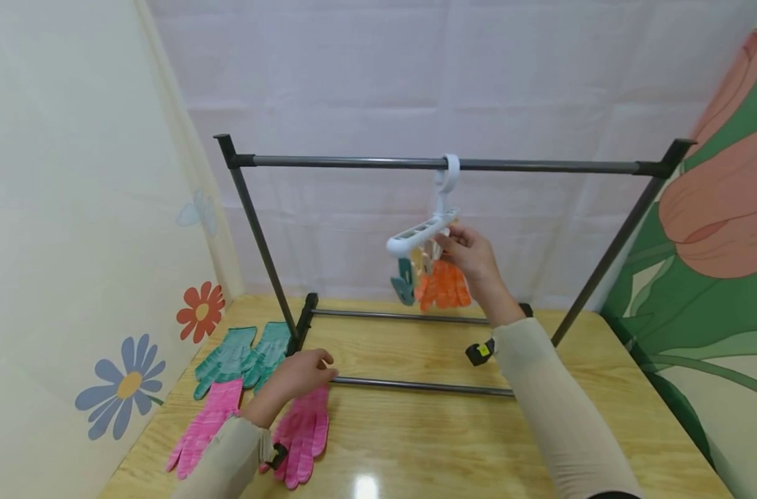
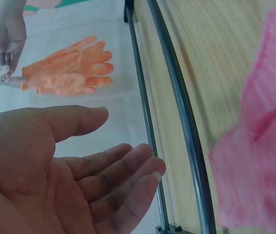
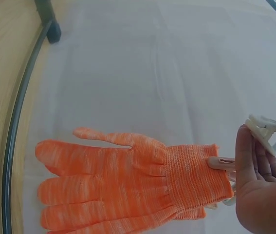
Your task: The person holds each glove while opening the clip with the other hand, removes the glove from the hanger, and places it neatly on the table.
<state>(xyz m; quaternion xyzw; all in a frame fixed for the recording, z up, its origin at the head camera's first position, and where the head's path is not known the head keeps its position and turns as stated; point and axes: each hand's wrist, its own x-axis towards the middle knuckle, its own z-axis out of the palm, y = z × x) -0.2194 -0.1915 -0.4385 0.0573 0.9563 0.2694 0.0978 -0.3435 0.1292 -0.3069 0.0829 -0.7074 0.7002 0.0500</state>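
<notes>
A light-blue clip hanger [image 1: 412,238] hangs by its hook from the top bar of a dark rack. Orange knit gloves [image 1: 446,285] dangle from it, a beige clothespin [image 3: 220,163] gripping one cuff. With thumb and fingers my right hand [image 1: 472,260] pinches a white clothespin [image 3: 262,136] at the hanger, beside the gloves. My left hand [image 1: 297,378] hovers low by the rack's front lower rod, fingers loosely bent, palm holding nothing in the left wrist view. Below it lies a pink glove [image 1: 303,433]; another pink glove [image 1: 210,423] lies further left.
Teal gloves [image 1: 229,357] lie on the wooden table [image 1: 416,443] by the rack's left foot. A teal clothespin [image 1: 405,283] hangs at the hanger's near end. The rack's top bar [image 1: 341,162] and slanted side posts frame the workspace, with a pale cloth behind.
</notes>
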